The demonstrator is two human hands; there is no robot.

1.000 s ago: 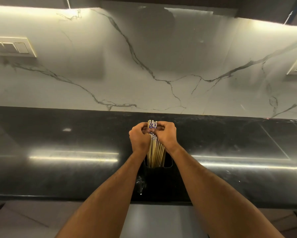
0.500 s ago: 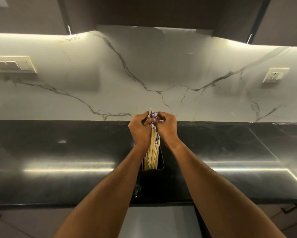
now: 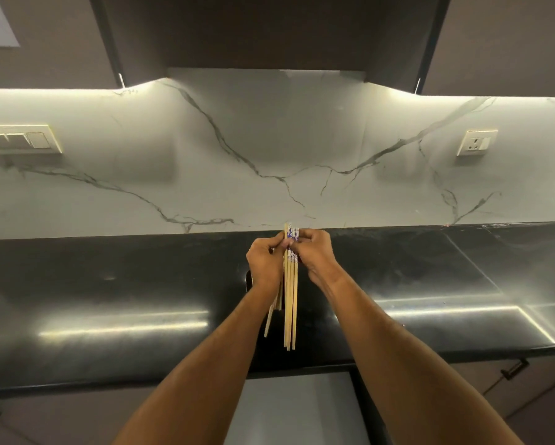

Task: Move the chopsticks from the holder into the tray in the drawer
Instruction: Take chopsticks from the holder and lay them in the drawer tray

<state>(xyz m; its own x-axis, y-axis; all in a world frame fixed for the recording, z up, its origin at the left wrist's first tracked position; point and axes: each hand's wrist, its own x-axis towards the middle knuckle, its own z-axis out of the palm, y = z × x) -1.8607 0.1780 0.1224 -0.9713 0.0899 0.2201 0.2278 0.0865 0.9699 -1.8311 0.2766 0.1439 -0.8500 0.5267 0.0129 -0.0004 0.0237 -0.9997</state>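
Observation:
A bundle of pale wooden chopsticks [image 3: 290, 303] with blue-and-white patterned tops hangs upright in the air above the black counter. My left hand [image 3: 264, 263] and my right hand [image 3: 314, 255] both pinch the bundle near its top, one on each side. The tips point down and hang free. Of the dark holder [image 3: 249, 281] only a sliver shows behind my left wrist; the rest blends into the dark counter. No drawer or tray is visible.
The glossy black counter [image 3: 430, 277] runs the full width, with a marble backsplash [image 3: 269, 149] behind it. A switch plate [image 3: 19, 139] sits on the left wall, a socket [image 3: 476, 142] on the right. Dark cabinets [image 3: 269, 30] hang overhead. A cabinet handle [image 3: 515, 367] shows low right.
Both hands have raised the chopstick bundle up, so its tips now hang free above the counter instead of standing in the holder. The camera has tilted upward, showing more of the cabinets.

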